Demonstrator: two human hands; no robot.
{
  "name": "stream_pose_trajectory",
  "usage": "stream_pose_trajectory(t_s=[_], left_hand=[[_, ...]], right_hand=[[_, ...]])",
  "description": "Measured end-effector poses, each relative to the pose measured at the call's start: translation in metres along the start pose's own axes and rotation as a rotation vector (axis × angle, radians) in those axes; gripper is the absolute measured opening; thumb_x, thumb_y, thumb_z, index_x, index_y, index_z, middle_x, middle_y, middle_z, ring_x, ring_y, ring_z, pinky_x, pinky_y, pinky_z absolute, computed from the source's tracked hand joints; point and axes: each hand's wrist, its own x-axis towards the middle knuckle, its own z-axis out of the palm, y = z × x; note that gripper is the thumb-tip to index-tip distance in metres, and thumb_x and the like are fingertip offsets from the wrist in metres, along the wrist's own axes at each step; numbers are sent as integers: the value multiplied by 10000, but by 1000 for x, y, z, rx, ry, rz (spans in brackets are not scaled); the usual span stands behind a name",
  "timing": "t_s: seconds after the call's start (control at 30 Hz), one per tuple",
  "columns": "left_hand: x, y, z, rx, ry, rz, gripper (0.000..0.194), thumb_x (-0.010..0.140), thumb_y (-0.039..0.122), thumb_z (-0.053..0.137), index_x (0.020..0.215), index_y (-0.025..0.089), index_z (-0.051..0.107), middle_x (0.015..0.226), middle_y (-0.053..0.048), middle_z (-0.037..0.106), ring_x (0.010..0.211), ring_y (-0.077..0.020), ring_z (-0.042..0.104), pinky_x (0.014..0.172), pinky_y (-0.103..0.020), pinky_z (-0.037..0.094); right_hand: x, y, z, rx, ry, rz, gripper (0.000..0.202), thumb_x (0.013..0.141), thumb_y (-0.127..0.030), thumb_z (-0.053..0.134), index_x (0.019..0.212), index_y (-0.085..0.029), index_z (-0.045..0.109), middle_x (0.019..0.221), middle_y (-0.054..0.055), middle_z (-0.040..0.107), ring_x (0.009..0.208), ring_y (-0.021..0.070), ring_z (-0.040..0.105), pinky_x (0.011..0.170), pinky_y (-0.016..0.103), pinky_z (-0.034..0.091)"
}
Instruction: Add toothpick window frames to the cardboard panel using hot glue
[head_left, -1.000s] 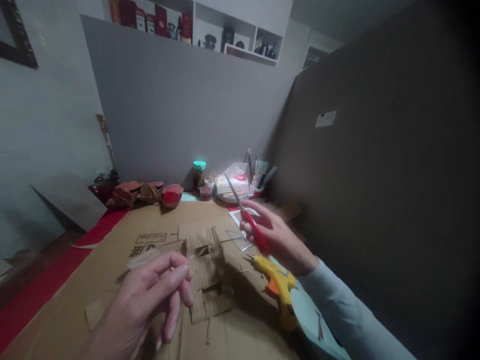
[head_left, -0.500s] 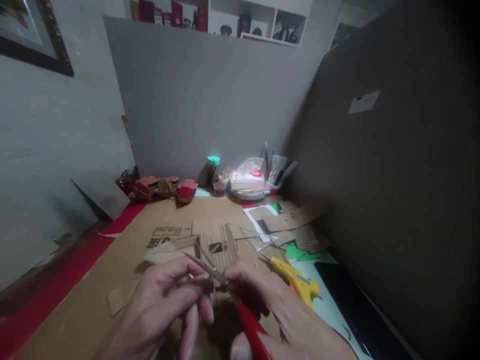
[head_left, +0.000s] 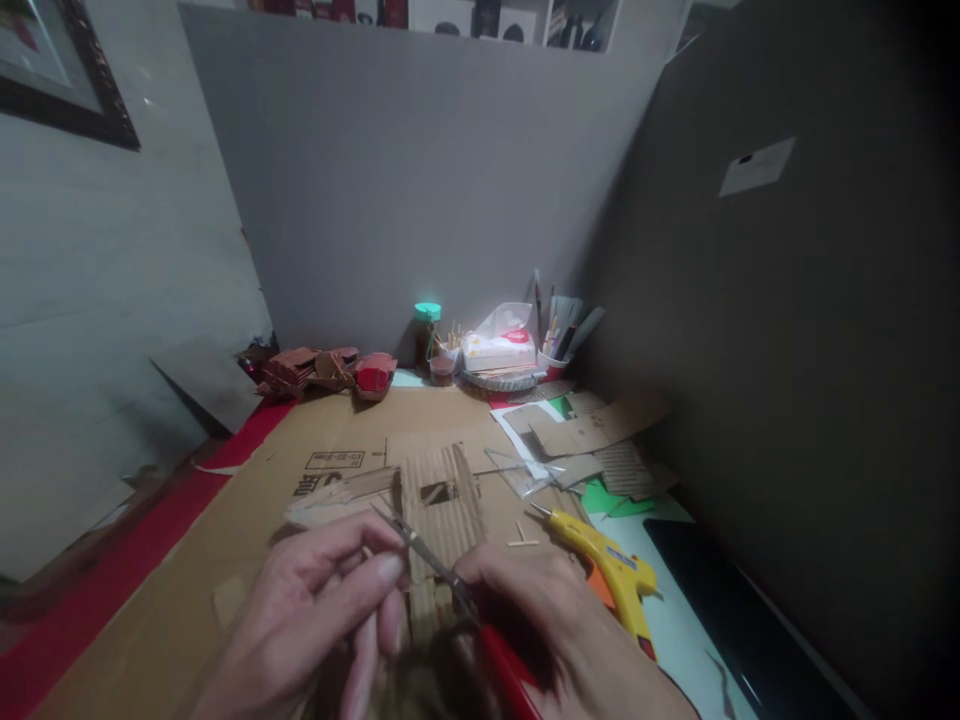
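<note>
My right hand (head_left: 551,615) is closed round the red handles of a pair of scissors (head_left: 427,552). Their blades lie nearly together and point up and left, reaching the fingertips of my left hand (head_left: 322,610). The thumb and forefinger of that hand are pinched; whatever small thing may be between them is too hidden to name. Just beyond both hands lies a corrugated cardboard piece (head_left: 442,525) with a dark rectangular opening. Another cut cardboard piece (head_left: 349,495) rests to its left. Two short wooden stick bits (head_left: 523,542) lie beyond my right hand.
A yellow glue gun (head_left: 607,560) lies to the right, beside a dark flat panel (head_left: 735,600). Behind it are a clear set square (head_left: 525,470) and cardboard scraps (head_left: 600,430). A tissue pack (head_left: 499,350), a green-lidded jar (head_left: 427,335) and red-brown cardboard shapes (head_left: 322,372) stand at the back.
The scissor blades have come closer together. My left hand has shifted slightly left, and the view has tilted down a little. Two stick bits now show plainly beyond my right hand.
</note>
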Motion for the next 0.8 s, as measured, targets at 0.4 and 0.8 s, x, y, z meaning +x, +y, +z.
stream_pose_trajectory(t_s=[0.4, 0.8], left_hand=[[5, -9, 1, 180, 73, 116, 347, 855, 454, 592, 656, 171, 566, 511, 30, 564, 309, -42, 463, 334, -127, 379], [5, -16, 10, 114, 97, 133, 284, 828, 407, 622, 683, 162, 628, 531, 17, 627, 306, -30, 484, 330, -97, 352]], right_hand=[[2, 10, 4, -67, 39, -120, 97, 817, -197, 495, 726, -215, 524, 682, -5, 571, 646, 147, 495, 592, 256, 361], [7, 6, 16, -43, 57, -12, 164, 753, -374, 619, 796, -233, 547, 684, -12, 595, 604, 159, 503, 536, 259, 306]])
